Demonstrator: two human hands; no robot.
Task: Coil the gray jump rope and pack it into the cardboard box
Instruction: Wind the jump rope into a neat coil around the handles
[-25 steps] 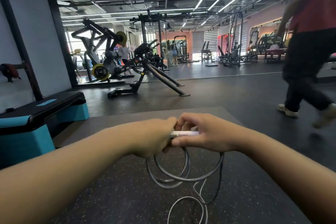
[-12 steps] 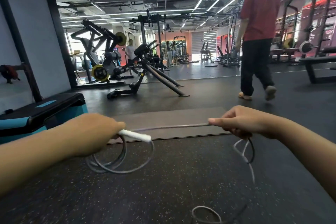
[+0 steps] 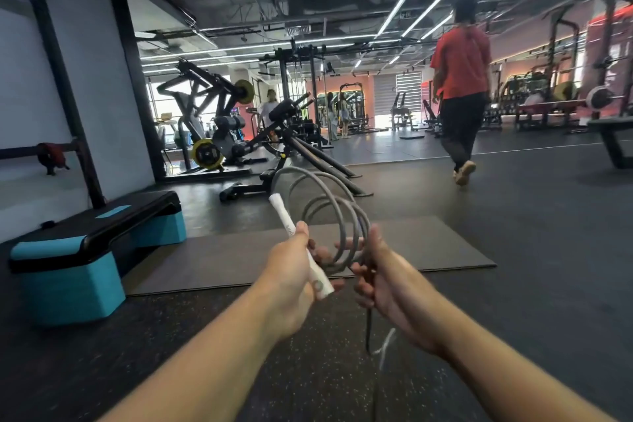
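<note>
The gray jump rope (image 3: 337, 212) stands up in several loops in front of me. My left hand (image 3: 291, 279) grips its white handle (image 3: 284, 216), which points up and away, with the loops gathered at the same fist. My right hand (image 3: 387, 279) is closed on the rope just right of the loops. A loose length of rope hangs from that hand toward the floor. No cardboard box is in view.
A gray mat (image 3: 274, 255) lies on the dark speckled floor ahead. A teal and black step platform (image 3: 89, 247) sits at the left. Gym machines (image 3: 219, 134) stand beyond. A person in a red shirt (image 3: 460, 86) walks away at the right.
My hands were spread apart with rope stretched between them; now they have come together and lifted, and the loops stand upright. The person in red has walked farther off.
</note>
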